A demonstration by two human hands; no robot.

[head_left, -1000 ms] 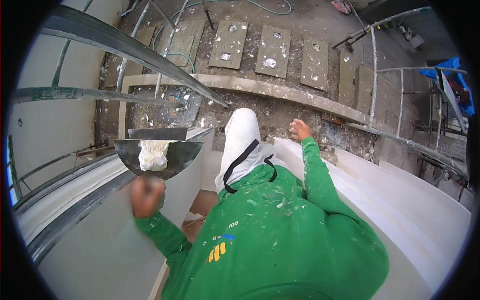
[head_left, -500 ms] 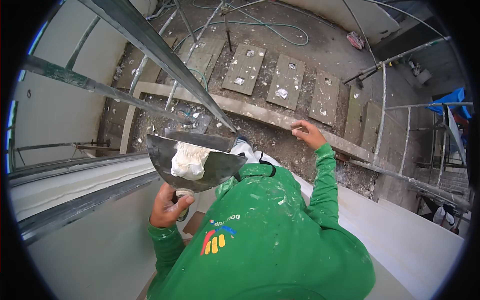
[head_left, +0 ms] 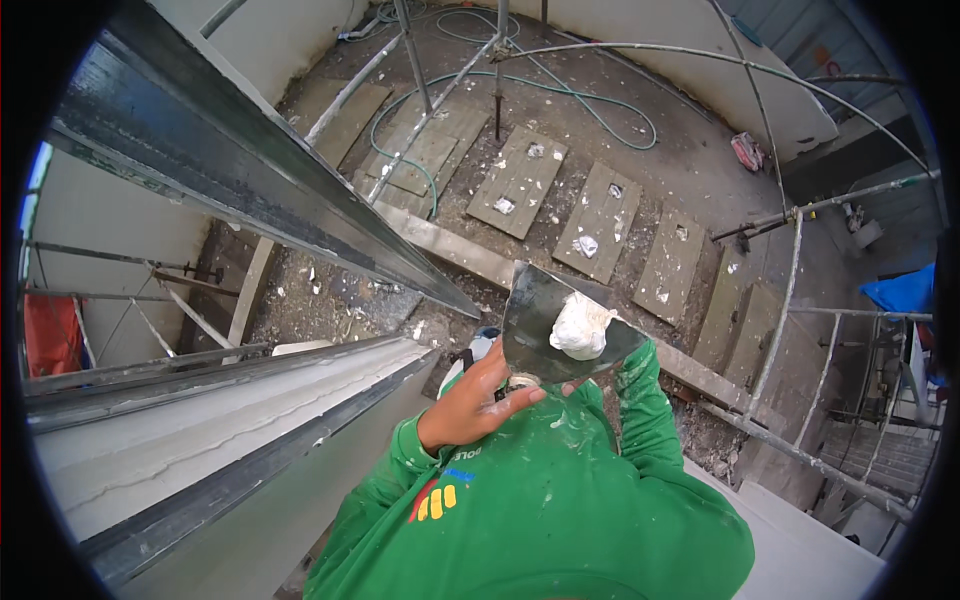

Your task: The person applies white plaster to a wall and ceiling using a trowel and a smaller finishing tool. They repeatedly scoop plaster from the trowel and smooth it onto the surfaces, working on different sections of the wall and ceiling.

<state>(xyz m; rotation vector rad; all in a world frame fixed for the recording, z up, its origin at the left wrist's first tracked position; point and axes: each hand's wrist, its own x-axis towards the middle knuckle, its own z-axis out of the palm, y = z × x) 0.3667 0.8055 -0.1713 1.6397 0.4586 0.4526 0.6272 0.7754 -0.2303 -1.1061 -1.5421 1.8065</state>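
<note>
My left hand is closed round the handle of a wide dark metal putty knife, held up in front of my chest. On its blade sits a thick lump of white putty. The edge of a second metal blade shows just behind the first. My right hand is mostly hidden behind the blade; only a bit of finger shows by its lower edge, so its grip is unclear. Both arms wear green sleeves spotted with white.
A white ledge with dark metal edges runs along my left. Above it a long metal beam slants across. Scaffold pipes stand at right. Far below lie wooden boards, a green hose and white splatters on the ground.
My left hand has carried the putty knife with its putty to the right. My right hand, earlier free and out to the side, has come in behind the blade. The view has shifted.
</note>
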